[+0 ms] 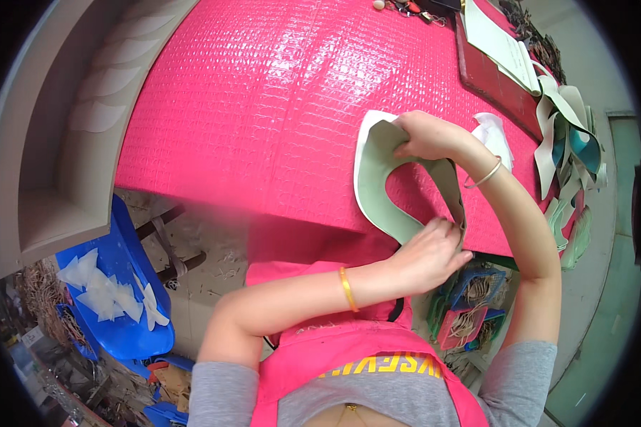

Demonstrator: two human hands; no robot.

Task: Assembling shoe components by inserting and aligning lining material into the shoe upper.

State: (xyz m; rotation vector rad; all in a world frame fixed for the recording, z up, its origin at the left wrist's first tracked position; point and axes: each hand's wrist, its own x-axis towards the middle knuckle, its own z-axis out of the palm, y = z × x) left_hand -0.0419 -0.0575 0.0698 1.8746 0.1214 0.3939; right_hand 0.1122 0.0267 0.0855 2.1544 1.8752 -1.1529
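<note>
A pale green, U-shaped piece of flexible sheet material [377, 181] with a white edge is held over the pink table covering. My right hand [427, 135] is closed on its far end, thumb and fingers pinching it. My left hand [432, 256] is closed on the near end of the curve, at the table's front edge; its fingertips are partly hidden. Through the opening of the piece the pink covering shows. A white crumpled piece [493, 139] lies on the table, partly behind my right forearm.
A grey tray [39, 171] with several white cut pieces borders the table's left. At right hang several pale green strips [566, 135], near a notepad [502, 46] on a red board. Below are a blue plastic seat [139, 331] with white pieces and small baskets [463, 327].
</note>
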